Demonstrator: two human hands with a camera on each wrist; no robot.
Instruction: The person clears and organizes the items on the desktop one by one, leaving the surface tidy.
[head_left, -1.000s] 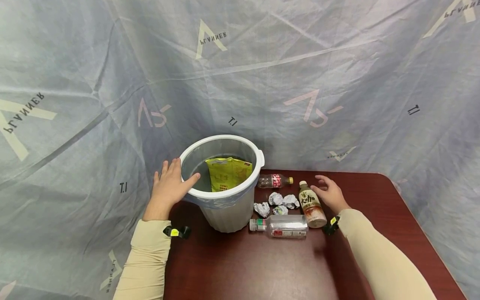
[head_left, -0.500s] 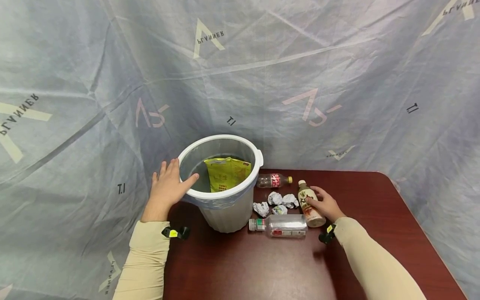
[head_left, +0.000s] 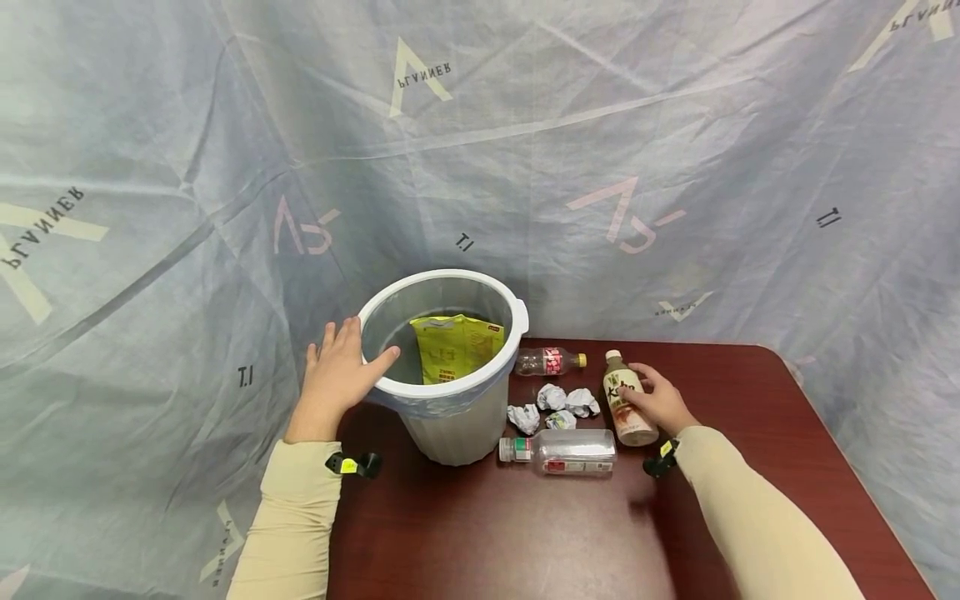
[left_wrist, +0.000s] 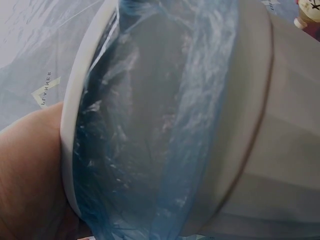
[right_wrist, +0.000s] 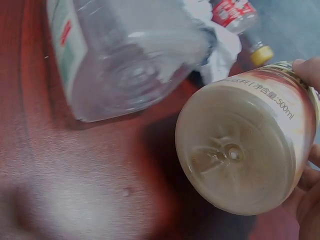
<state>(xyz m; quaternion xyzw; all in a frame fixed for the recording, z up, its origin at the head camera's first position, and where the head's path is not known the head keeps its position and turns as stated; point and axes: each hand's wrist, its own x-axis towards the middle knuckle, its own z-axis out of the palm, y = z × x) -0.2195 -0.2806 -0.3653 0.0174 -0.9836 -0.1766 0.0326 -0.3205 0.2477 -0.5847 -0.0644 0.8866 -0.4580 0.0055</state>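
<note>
The right hand (head_left: 660, 402) has its grip wrapped around a milk-tea bottle (head_left: 628, 398), lifted off the dark red desk (head_left: 525, 533) with its cap tilted toward twelve o'clock; the right wrist view shows its pale base (right_wrist: 235, 150) in the air. At nine o'clock of it lie crumpled paper balls (head_left: 555, 404), a clear bottle (head_left: 562, 452) and a small cola bottle (head_left: 549, 362). The left hand (head_left: 337, 379) rests flat, fingers relaxed, against the white bin (head_left: 450, 392), thumb over the rim.

bin (left_wrist: 280, 150) cropped, hand (right_wrist: 307, 195) mostly off-frame
</note>
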